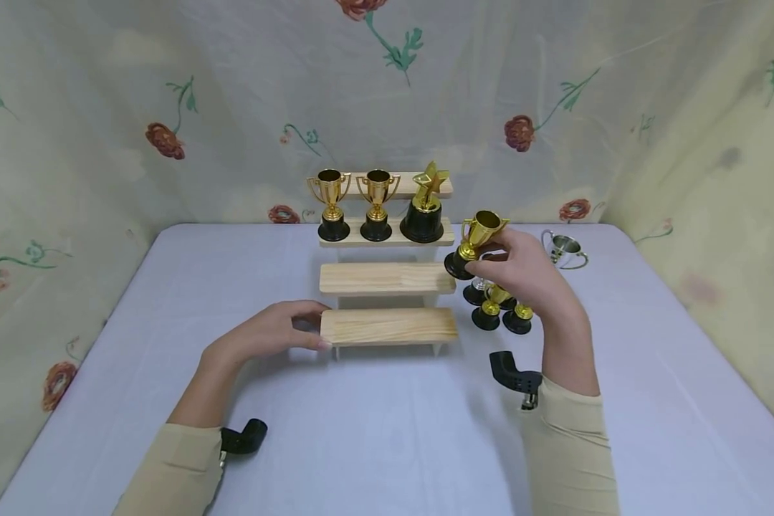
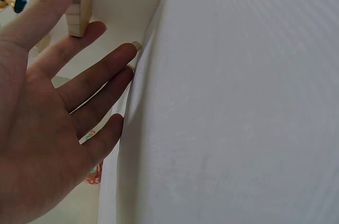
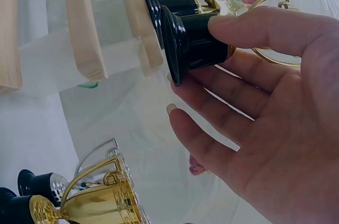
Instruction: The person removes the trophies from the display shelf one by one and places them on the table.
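Note:
My right hand [image 1: 522, 269] pinches a small gold trophy cup [image 1: 484, 228] and holds it tilted, right of the stepped wooden shelf's [image 1: 387, 278] upper tiers. In the right wrist view, the thumb lies on the trophy's black base [image 3: 198, 41], with fingers behind it. My left hand [image 1: 274, 330] grips the left end of the lowest board [image 1: 387, 326]. The left wrist view shows the board's end [image 2: 79, 15] between thumb and index finger, the other fingers spread. On an upper tier stand two gold cups [image 1: 330, 197] and a star trophy [image 1: 426, 208].
Several small trophies [image 1: 486, 315] stand on the table below my right hand, partly hidden by it. A silver cup [image 1: 565, 249] is behind my right wrist. White cloth covers the table [image 1: 361, 430]; a flowered curtain [image 1: 232, 86] hangs behind the shelf.

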`<action>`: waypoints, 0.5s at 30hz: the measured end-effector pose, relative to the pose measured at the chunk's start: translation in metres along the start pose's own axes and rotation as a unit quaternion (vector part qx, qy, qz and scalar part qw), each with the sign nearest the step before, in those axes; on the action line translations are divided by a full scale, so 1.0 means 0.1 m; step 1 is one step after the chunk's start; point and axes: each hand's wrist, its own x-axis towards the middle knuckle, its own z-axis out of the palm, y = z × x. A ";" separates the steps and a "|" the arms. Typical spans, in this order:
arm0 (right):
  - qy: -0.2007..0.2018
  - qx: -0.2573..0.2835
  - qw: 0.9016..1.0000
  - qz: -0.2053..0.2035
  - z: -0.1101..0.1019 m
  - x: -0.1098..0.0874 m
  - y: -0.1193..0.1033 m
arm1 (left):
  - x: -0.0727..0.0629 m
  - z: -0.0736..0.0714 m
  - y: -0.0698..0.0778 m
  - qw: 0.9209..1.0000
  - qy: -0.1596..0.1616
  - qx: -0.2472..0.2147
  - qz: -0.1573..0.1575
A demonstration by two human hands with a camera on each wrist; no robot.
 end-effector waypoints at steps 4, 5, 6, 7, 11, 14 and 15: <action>-0.001 -0.004 1.000 0.006 -0.04 -0.02 0.02 | 0.00 0.00 0.00 1.000 -0.002 0.001 0.001; -0.001 -0.005 1.000 0.006 -0.05 -0.03 0.02 | 0.00 0.00 0.01 1.000 -0.002 0.000 0.000; 0.001 -0.008 1.000 0.007 -0.06 -0.04 0.03 | 0.00 0.00 0.01 1.000 -0.002 0.000 0.000; 0.003 -0.010 1.000 0.005 -0.08 -0.05 0.04 | 0.00 0.00 0.01 1.000 -0.002 0.001 -0.002; 0.022 -0.022 1.000 0.001 -0.16 -0.08 0.09 | 0.00 0.00 0.01 1.000 -0.003 0.003 -0.004; 0.036 -0.025 0.999 0.004 -0.23 -0.11 0.16 | 0.00 0.00 0.02 1.000 -0.003 0.003 -0.003; 0.042 -0.027 0.999 0.006 -0.25 -0.12 0.18 | 0.00 0.00 0.02 1.000 -0.003 0.003 -0.002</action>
